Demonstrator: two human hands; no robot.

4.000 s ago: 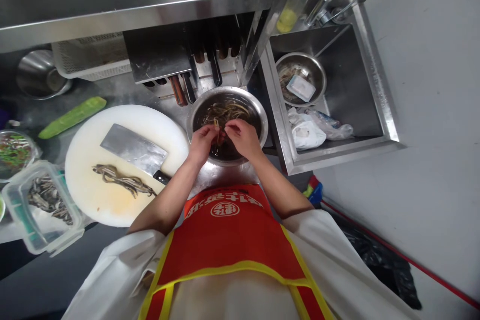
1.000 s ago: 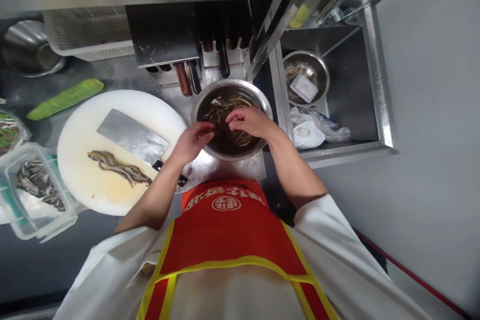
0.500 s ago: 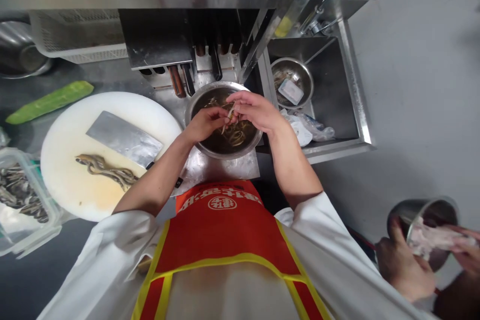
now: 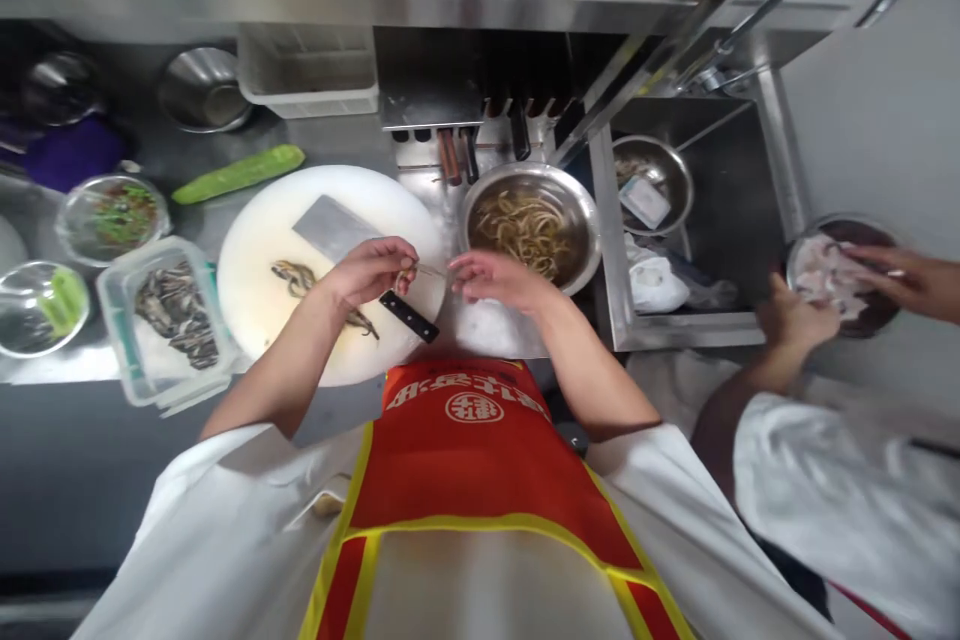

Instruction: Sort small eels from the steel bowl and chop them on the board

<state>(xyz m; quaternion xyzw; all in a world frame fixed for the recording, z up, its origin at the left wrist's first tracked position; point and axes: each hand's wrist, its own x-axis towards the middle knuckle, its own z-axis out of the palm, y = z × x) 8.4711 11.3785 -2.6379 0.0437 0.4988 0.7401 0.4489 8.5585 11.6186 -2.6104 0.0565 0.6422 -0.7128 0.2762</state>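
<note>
Eel strip (image 4: 430, 271) | pinched taut between left hand (image 4: 373, 269) and right hand (image 4: 491, 279) | over cutting board (image 4: 255, 290) right edge

The counter (image 4: 420, 145) was brushed steel, dull with soft glare. The bowl (image 4: 585, 210) at 1 o'clock shone as polished metal, its strips (image 4: 525, 225) wet and glossy. The round board (image 4: 255, 270) at 10 o'clock looked like matt white plastic, stained; the cleaver (image 4: 334, 225) blade was satin steel, its handle black. The tub (image 4: 120, 320) at 9 o'clock was clear plastic. The apron (image 4: 450, 465) was smooth red cloth.
</note>
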